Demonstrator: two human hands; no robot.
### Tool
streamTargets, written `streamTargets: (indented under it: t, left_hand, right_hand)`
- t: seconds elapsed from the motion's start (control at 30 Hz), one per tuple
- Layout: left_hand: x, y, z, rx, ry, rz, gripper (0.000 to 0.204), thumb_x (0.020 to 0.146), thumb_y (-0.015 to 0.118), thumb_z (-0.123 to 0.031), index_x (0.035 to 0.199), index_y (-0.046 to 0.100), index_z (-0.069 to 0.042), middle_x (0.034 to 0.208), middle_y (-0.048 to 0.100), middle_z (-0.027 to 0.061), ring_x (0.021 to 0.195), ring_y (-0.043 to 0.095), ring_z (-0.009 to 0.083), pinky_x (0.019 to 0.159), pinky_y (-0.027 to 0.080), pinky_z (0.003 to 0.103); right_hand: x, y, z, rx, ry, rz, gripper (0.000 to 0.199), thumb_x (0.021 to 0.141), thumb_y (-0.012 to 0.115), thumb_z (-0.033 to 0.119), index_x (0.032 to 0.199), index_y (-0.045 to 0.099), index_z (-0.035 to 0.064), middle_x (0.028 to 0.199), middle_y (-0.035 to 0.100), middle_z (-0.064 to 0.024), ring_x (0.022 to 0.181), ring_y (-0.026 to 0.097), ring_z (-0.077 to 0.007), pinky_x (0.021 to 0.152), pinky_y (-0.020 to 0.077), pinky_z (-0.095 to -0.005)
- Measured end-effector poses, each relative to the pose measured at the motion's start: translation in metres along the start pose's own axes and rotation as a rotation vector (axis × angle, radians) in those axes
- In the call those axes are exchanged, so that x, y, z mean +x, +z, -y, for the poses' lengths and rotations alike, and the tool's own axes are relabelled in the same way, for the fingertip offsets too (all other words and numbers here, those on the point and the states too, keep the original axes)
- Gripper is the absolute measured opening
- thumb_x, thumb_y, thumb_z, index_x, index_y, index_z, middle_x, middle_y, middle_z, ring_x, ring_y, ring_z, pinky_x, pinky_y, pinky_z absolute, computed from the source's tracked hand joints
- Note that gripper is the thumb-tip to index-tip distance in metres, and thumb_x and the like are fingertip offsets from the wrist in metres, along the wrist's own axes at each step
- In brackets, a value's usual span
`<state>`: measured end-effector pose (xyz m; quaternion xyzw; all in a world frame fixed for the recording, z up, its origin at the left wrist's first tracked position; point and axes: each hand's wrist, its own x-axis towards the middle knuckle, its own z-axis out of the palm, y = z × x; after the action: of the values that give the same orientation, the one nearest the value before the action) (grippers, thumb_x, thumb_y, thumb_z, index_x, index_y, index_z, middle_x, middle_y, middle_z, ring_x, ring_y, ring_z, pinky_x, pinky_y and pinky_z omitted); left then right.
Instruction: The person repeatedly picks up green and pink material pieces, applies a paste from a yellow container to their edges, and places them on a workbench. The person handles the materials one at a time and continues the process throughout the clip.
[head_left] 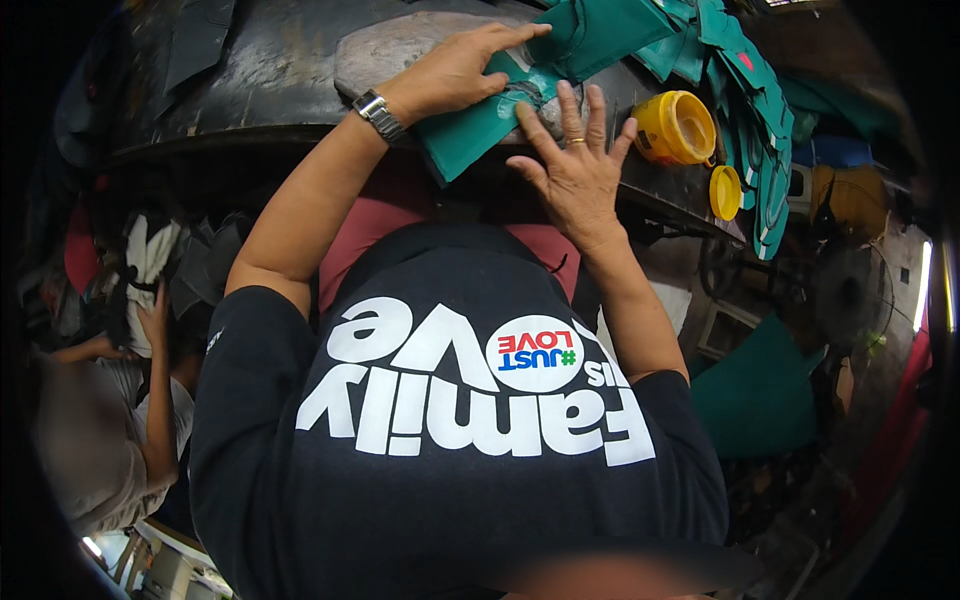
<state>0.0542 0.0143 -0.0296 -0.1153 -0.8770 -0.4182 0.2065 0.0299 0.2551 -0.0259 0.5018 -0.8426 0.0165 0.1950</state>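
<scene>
Teal cut piece point(478, 125), flat on dark table edge (partly covered)

open dark table point(270, 70) left of hands, yellow tub point(676, 127), lid point(725, 192), teal pieces point(750, 110) crowding right

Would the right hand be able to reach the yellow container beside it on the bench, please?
Probably yes. The right hand lies flat on the green piece, and the yellow container lies just off its fingertips, with only bare bench between them.

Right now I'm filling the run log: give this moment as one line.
left hand: flat on green piece | right hand: pressing its edge | yellow container: right, lid off | bench: dark
</scene>
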Motion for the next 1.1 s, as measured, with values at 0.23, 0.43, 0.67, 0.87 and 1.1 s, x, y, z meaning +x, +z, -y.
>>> streamTargets:
  t: [0.23,0.43,0.67,0.87,1.1]
  left_hand:
    - [-0.006,-0.004,-0.007,-0.030,-0.083,0.030,0.070,0.083,0.062,0.001,0.149,0.046,-0.019,0.136,0.057,0.0144,0.122,0.056,0.0312,0.104,0.045,0.039]
    - [0.008,-0.008,-0.014,-0.075,0.000,-0.024,0.054,0.089,0.062,0.001,0.141,0.056,-0.015,0.134,0.060,0.0102,0.123,0.058,0.0265,0.105,0.045,0.036]
    - [0.043,0.003,0.003,-0.082,-0.051,-0.054,0.047,0.091,0.060,-0.004,0.138,0.056,-0.009,0.121,0.063,0.0128,0.112,0.062,0.0265,0.100,0.048,0.035]
    - [0.028,0.005,0.016,0.083,-0.059,0.053,0.050,0.088,0.062,-0.007,0.137,0.054,-0.002,0.121,0.061,0.0168,0.116,0.059,0.0301,0.102,0.045,0.037]
    - [0.034,0.002,0.008,0.042,0.036,0.039,0.053,0.081,0.063,-0.003,0.133,0.054,0.002,0.128,0.056,0.0198,0.122,0.054,0.0344,0.106,0.042,0.038]
  right_hand:
    - [-0.003,-0.033,-0.007,0.545,-0.007,-0.003,0.037,0.089,0.068,0.044,0.118,0.072,0.0231,0.135,0.055,-0.0132,0.131,0.046,-0.0336,0.109,0.0289,-0.0609]
    - [-0.009,-0.076,-0.122,0.344,0.490,-0.244,0.047,0.096,0.058,0.053,0.112,0.076,0.0123,0.109,0.066,-0.0171,0.104,0.057,-0.0307,0.088,0.0477,-0.0419]
    - [0.007,-0.057,-0.166,0.044,0.655,0.390,0.082,0.093,0.028,0.078,0.107,0.078,0.0135,0.125,0.064,-0.0169,0.126,0.052,-0.0363,0.103,0.0411,-0.0452]
    - [-0.004,-0.076,-0.149,0.221,0.730,-0.174,0.074,0.096,0.039,0.070,0.090,0.077,0.0071,0.109,0.067,-0.0147,0.107,0.061,-0.0326,0.093,0.0454,-0.0401]
    - [-0.011,-0.095,-0.108,0.249,0.692,0.604,0.077,0.097,0.034,0.070,0.094,0.076,0.0047,0.094,0.067,-0.0215,0.094,0.066,-0.0396,0.079,0.0510,-0.0469]
